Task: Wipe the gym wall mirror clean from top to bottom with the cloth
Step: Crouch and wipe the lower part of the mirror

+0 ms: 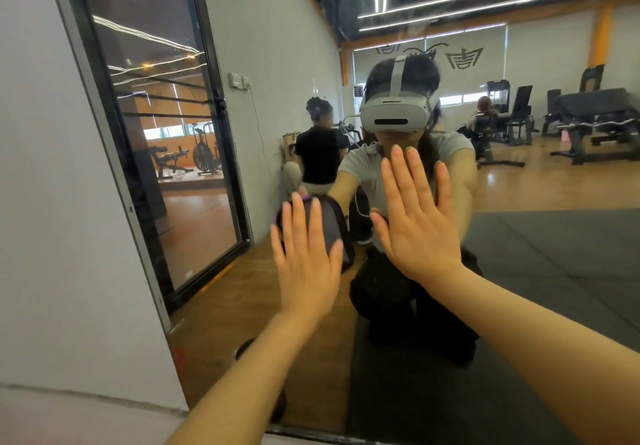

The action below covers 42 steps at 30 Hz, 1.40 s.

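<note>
The wall mirror (pixel 519 271) fills most of the head view and reflects me crouching with a headset on. My left hand (pixel 306 257) lies flat with straight fingers on a dark purple-grey cloth (pixel 330 226), pressing it against the glass low on the mirror. To its right, my right hand (pixel 419 219) is spread flat on the bare glass, fingers straight and pointing up, holding nothing.
The mirror's metal edge (pixel 114 167) runs down the left beside a grey wall (pixel 52 202). The bottom frame (pixel 311 436) is near my forearms. Reflected: a dark glass door (pixel 166 140), a person in black crouching, gym machines, wood floor.
</note>
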Available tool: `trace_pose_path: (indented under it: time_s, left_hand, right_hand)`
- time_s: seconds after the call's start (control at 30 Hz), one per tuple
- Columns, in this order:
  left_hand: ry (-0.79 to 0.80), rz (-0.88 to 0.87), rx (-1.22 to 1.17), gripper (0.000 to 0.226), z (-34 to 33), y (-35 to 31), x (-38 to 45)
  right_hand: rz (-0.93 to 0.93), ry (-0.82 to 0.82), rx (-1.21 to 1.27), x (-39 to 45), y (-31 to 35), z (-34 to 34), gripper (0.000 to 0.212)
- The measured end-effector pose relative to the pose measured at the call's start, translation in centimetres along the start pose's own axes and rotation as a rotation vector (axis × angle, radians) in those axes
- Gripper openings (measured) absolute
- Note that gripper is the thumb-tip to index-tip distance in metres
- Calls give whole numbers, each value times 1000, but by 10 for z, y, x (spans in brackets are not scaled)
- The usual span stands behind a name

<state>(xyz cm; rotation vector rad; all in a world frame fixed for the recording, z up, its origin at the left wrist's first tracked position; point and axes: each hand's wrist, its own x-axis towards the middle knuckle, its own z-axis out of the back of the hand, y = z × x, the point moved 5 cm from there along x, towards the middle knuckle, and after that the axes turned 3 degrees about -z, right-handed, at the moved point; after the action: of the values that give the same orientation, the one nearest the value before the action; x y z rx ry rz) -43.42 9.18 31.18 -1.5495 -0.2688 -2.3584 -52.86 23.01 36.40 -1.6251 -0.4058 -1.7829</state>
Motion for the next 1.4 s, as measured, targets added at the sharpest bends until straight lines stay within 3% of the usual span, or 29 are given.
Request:
trace_pose_path:
  time_s: [0.17, 0.3, 0.57, 0.87, 1.13, 1.27, 1.4]
  left_hand:
    - [-111, 101, -115, 62, 26, 18, 67]
    - [-126, 106, -130, 59, 16, 20, 38]
    - [-19, 388, -187, 66, -26, 25, -86]
    - [-15, 616, -387, 70, -12, 20, -43]
    - [-174, 492, -285, 66, 30, 41, 58]
    - [-198, 411, -226, 67, 25, 51, 47]
    - [-190, 542, -259, 68, 13, 52, 17]
  right_hand:
    - [2, -9, -4, 0, 0, 1, 67]
    - [4, -22, 4, 1, 1, 1, 67]
    - [13, -20, 0, 1, 0, 2, 66]
    - [14, -11, -6, 1, 1, 2, 66]
    - [13, -16, -10, 0, 1, 2, 66]
    - [14, -15, 8, 0, 0, 2, 66]
    - [15, -25, 26, 0, 1, 2, 65]
